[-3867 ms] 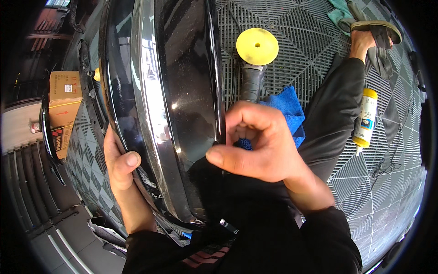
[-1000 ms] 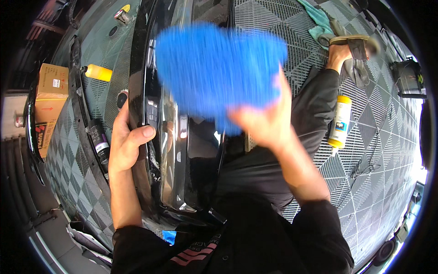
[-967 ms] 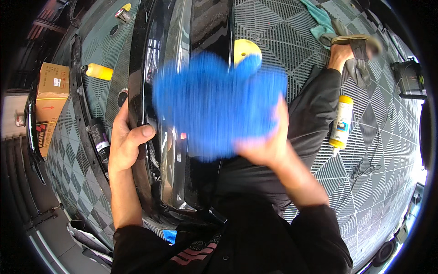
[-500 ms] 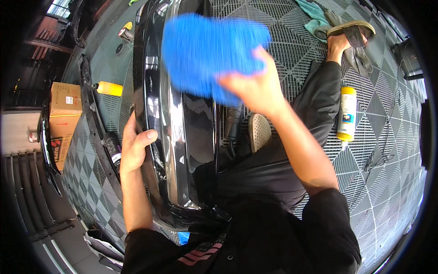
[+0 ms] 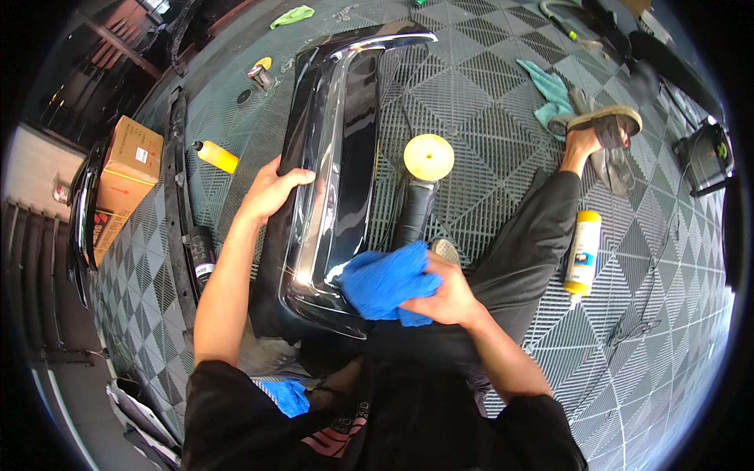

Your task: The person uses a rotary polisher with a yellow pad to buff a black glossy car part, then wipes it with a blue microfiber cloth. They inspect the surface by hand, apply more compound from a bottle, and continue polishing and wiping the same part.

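A glossy black car bumper [image 5: 310,235] stretches away from my lap, its pale reflections running lengthwise. My left hand [image 5: 272,188] grips its left edge, the thumb lying on top and the fingers partly hidden behind the edge. In my right hand [image 5: 446,292] is a bunched blue microfiber cloth [image 5: 383,284], lying against the near right corner of the bumper. Just right of the bumper rests a polisher with a round yellow pad [image 5: 429,157] and a dark body [image 5: 415,212].
A yellow-and-white bottle [image 5: 583,253] lies right of my leg. Leftward are a yellow bottle [image 5: 217,157], a dark bottle [image 5: 202,253], a long dark strip [image 5: 174,188] and a cardboard box [image 5: 133,169]. Teal cloth [image 5: 547,90] lies by my sandal [image 5: 605,124]. Another blue cloth [image 5: 287,396] is near my lap.
My right hand has brought the blue cloth down from the bumper's far part to its near corner. The view has shifted, so the bumper's far end and the yellow polishing pad now show.
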{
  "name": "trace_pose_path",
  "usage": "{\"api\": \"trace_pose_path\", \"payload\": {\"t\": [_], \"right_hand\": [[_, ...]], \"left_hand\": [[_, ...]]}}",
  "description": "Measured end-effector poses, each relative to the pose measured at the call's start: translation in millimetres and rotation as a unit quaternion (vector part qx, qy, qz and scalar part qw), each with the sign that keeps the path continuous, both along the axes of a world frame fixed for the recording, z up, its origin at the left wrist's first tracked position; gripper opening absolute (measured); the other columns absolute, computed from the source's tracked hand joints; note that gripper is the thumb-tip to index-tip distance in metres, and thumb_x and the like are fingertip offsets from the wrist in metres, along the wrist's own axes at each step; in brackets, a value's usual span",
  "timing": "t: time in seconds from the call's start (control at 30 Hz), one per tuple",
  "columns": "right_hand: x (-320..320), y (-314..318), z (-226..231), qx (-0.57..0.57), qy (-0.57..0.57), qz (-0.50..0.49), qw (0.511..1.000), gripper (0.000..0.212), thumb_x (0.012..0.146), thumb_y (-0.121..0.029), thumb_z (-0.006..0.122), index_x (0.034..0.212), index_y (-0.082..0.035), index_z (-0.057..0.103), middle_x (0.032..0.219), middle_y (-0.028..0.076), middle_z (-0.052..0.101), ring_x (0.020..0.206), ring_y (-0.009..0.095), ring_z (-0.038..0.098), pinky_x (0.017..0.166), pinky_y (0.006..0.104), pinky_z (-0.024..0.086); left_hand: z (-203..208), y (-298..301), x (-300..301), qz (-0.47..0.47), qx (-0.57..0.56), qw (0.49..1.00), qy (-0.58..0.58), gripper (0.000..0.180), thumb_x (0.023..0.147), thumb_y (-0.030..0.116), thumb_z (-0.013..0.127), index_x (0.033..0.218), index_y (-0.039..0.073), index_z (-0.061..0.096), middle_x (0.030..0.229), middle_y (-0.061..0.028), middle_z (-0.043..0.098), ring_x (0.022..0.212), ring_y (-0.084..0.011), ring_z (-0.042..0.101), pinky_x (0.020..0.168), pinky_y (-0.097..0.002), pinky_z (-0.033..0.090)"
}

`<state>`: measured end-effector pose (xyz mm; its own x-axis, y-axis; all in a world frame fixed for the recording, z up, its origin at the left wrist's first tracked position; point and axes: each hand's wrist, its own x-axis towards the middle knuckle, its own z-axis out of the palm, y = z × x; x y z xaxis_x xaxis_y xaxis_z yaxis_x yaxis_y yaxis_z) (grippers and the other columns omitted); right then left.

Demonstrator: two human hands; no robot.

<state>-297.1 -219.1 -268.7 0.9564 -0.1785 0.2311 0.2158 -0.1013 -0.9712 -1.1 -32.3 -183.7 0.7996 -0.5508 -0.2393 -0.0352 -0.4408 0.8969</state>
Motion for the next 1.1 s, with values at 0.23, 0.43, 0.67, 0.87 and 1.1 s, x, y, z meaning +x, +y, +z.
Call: {"api": "trace_pose_path", "payload": {"t": [0.23, 0.43, 0.67, 0.87, 1.1], "right_hand": [[-25, -34, 6, -0.081, 0.286, -0.072, 0.952, 0.046, 0.074, -0.026, 0.079, 0.108, 0.003, 0.068, 0.095, 0.019, 0.073, 0.089, 0.027, 0.072, 0.083, 0.0373, 0.056], [-31, -29, 30, -0.186, 0.340, 0.098, 0.916, 0.048, 0.072, -0.036, 0.079, 0.103, -0.001, 0.071, 0.090, 0.020, 0.073, 0.085, 0.032, 0.073, 0.079, 0.0377, 0.056], [-45, -12, 2, -0.141, 0.361, 0.082, 0.918, 0.053, 0.074, -0.040, 0.081, 0.107, -0.001, 0.071, 0.095, 0.019, 0.073, 0.091, 0.030, 0.072, 0.085, 0.0383, 0.055], [-52, -12, -14, -0.108, 0.365, 0.049, 0.923, 0.051, 0.074, -0.041, 0.081, 0.105, -0.001, 0.071, 0.095, 0.019, 0.073, 0.091, 0.031, 0.072, 0.086, 0.0393, 0.054], [-45, -11, -12, -0.145, 0.378, 0.045, 0.913, 0.064, 0.073, -0.044, 0.082, 0.115, 0.002, 0.066, 0.099, 0.022, 0.072, 0.096, 0.033, 0.071, 0.088, 0.0405, 0.054]], "left_hand": [[17, -10, 32, -0.013, 0.018, 0.999, -0.030, 0.056, 0.076, 0.029, 0.078, 0.124, 0.002, 0.063, 0.104, -0.0098, 0.072, 0.089, -0.0165, 0.067, 0.085, -0.0302, 0.052], [38, -11, 52, -0.064, 0.027, 0.994, -0.086, 0.044, 0.083, 0.021, 0.073, 0.120, 0.001, 0.061, 0.095, -0.0078, 0.073, 0.085, -0.0150, 0.068, 0.083, -0.0289, 0.053], [65, 4, 72, -0.101, 0.056, 0.985, -0.125, 0.057, 0.075, 0.030, 0.075, 0.124, 0.005, 0.063, 0.105, -0.0067, 0.072, 0.095, -0.0155, 0.065, 0.089, -0.0294, 0.049], [90, 17, 70, -0.145, 0.056, 0.971, -0.179, 0.055, 0.077, 0.017, 0.073, 0.127, 0.003, 0.058, 0.090, -0.0047, 0.072, 0.088, -0.0132, 0.064, 0.088, -0.0289, 0.049], [107, 19, 66, -0.164, 0.172, 0.913, -0.330, 0.087, 0.068, 0.036, 0.078, 0.145, 0.009, 0.049, 0.115, -0.0168, 0.070, 0.102, -0.0267, 0.067, 0.097, -0.0335, 0.047]]}}
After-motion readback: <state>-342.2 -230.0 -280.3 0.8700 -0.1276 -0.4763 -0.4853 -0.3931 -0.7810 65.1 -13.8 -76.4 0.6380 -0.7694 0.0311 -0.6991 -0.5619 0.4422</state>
